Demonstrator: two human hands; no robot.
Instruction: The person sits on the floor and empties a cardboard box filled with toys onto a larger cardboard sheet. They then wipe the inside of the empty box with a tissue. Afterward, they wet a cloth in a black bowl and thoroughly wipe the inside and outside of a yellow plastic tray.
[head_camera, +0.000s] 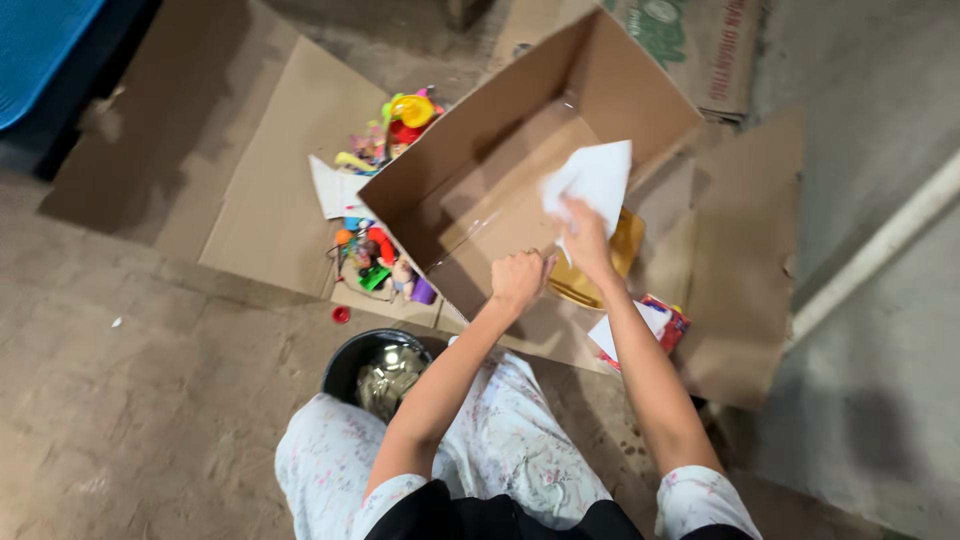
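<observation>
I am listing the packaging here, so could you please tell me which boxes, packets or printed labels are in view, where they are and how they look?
Open cardboard box: centre, brown, tipped on its side, its near edge gripped by the left hand.
Printed cardboard sheet: top right, brown with a green printed patch.
Small packet: right of the forearm, red and white, flat.
White paper: held up by the right hand, blank.
No screens or signs.

**Count of things in view**

Two hands are seen: the left hand (517, 278) and the right hand (586, 240). One white cloth (595, 180) is counted, and one yellow object (590, 272) beneath it. One open box (500, 190) is present, and one dark bucket (380, 368). One small red cap (341, 315) lies on the floor. One heap of toys (385, 200) is seen; its pieces cannot be counted.
</observation>
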